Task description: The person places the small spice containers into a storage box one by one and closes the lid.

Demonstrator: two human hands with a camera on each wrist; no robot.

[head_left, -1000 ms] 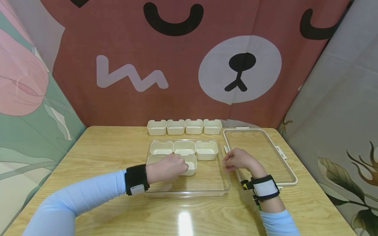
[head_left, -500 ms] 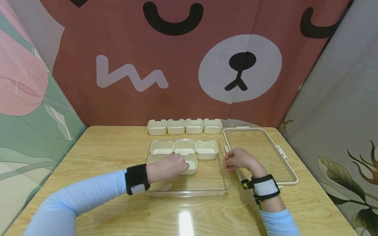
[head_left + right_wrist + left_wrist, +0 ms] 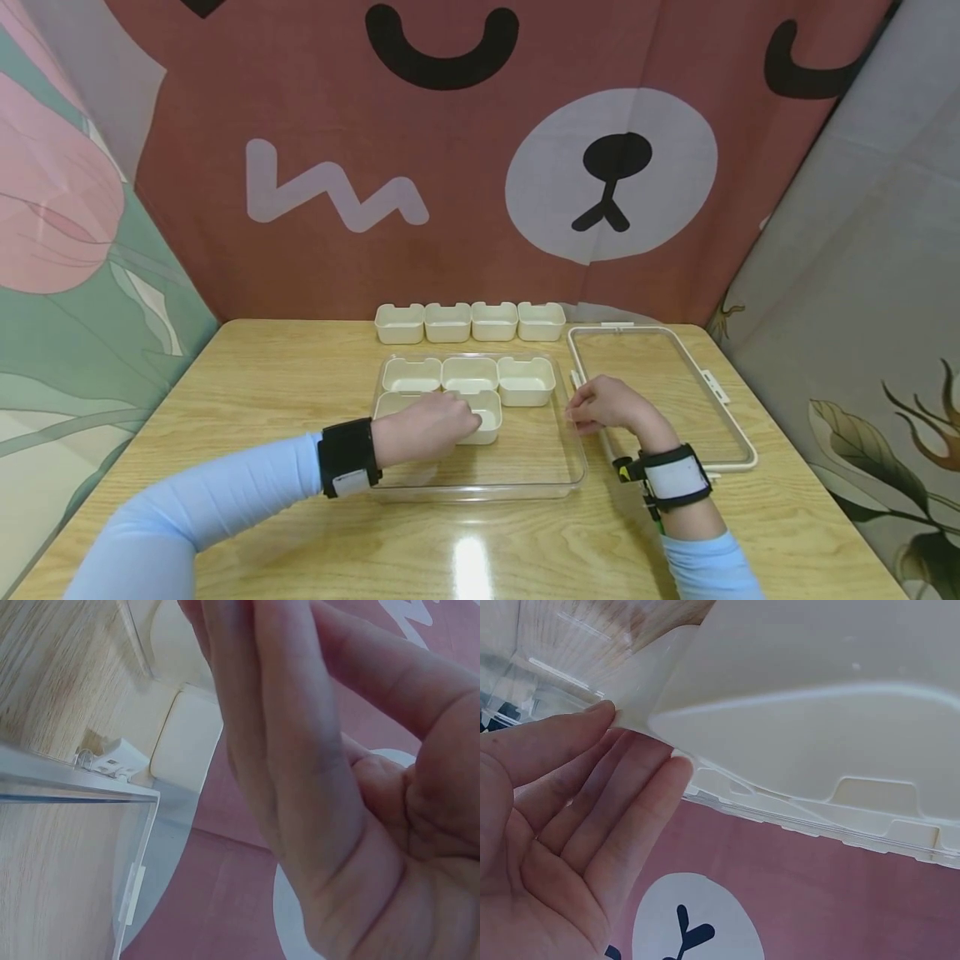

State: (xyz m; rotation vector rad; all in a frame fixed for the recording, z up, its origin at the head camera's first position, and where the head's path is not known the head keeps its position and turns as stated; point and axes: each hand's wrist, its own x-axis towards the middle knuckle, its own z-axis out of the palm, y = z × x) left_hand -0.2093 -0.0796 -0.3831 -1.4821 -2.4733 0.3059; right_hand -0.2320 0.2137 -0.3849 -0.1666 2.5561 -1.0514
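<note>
A clear plastic storage box stands in the middle of the table with several small cream containers in it. Three, such as this back-right container, form its back row. In front of them, my left hand pinches a cream container near its rim and partly covers the container to its left. The left wrist view has the thumb and fingers at the edge of the cream container. At the box's right wall, my right hand holds the rim with its fingertips; the right wrist view cuts those fingertips off.
Behind the box, several more cream containers stand in a row along the back of the table. To the right lies a clear lid with a white frame and side latches, close beside the right hand. Printed cloths surround the table.
</note>
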